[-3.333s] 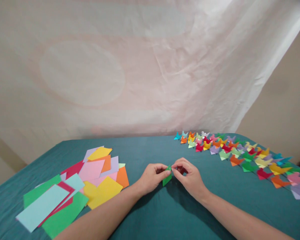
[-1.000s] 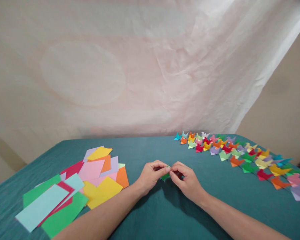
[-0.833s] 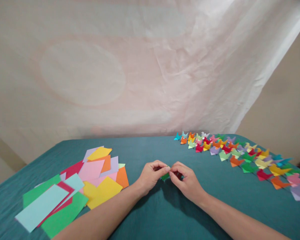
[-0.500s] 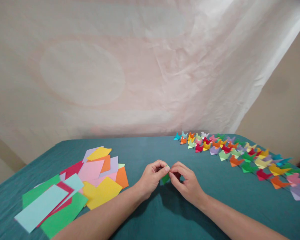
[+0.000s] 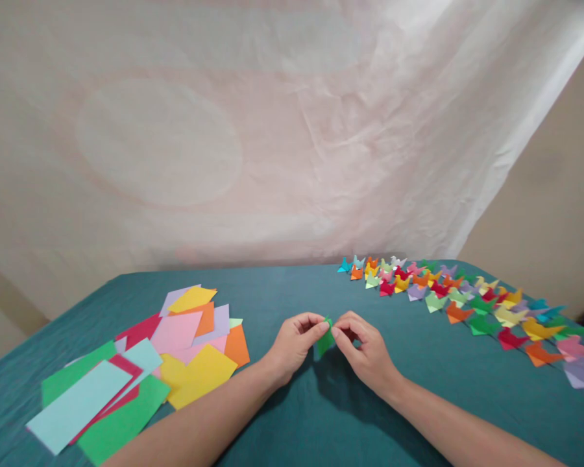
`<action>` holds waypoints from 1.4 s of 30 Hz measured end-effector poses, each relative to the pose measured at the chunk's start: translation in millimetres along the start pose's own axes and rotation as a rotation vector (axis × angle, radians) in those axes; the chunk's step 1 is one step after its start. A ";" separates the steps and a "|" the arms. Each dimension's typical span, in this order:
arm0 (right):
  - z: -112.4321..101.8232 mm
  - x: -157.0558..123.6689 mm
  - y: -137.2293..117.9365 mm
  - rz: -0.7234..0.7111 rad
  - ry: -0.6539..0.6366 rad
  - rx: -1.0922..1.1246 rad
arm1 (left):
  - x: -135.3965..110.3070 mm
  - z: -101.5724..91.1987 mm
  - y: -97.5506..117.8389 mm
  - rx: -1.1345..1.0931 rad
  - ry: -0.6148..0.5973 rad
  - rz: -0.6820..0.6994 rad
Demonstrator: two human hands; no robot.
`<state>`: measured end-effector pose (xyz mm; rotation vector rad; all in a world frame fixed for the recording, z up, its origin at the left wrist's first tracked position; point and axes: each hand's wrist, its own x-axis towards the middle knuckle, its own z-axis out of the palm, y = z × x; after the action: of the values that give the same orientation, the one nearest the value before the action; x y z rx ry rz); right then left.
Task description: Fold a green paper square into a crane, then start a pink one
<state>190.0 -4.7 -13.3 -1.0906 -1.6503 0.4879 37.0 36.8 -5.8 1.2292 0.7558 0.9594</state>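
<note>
A small folded piece of green paper [image 5: 325, 342] is held up between my two hands, just above the dark green cloth. My left hand [image 5: 298, 344] pinches its upper left side between thumb and fingers. From the right, my right hand [image 5: 361, 344] has thumb and fingertips closed at the paper's upper right edge. The fingertips cover part of the folds. A shadow of the hands falls on the cloth below.
Loose coloured paper sheets, with a yellow one [image 5: 202, 376] and a pale blue one [image 5: 80, 405], lie overlapping at the left. Folded paper birds, among them an orange one [image 5: 460, 313], stand in rows at the right. A pale sheet [image 5: 272, 130] hangs behind the table [image 5: 272, 285].
More of the green paper now shows between my hands, with a small point sticking up above the fingertips. My right hand has shifted slightly to the right.
</note>
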 end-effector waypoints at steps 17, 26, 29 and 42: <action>0.1 -0.1 0.0 0.010 0.082 -0.005 | 1.0 -0.8 -1.7 0.016 0.002 -0.007; 1.8 -0.5 6.0 0.011 0.090 -0.038 | 0.6 -0.9 -2.5 0.041 -0.001 -0.001; 0.2 -0.6 6.0 -0.003 0.096 -0.055 | -0.2 -0.1 -1.3 0.039 0.002 -0.007; -2.9 0.5 5.3 -0.086 0.104 -0.143 | 1.3 -0.9 -3.5 0.040 0.018 -0.006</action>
<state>194.8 -2.2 -15.9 -1.1251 -1.6522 0.2569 37.4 38.1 -9.4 1.2531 0.7963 0.9556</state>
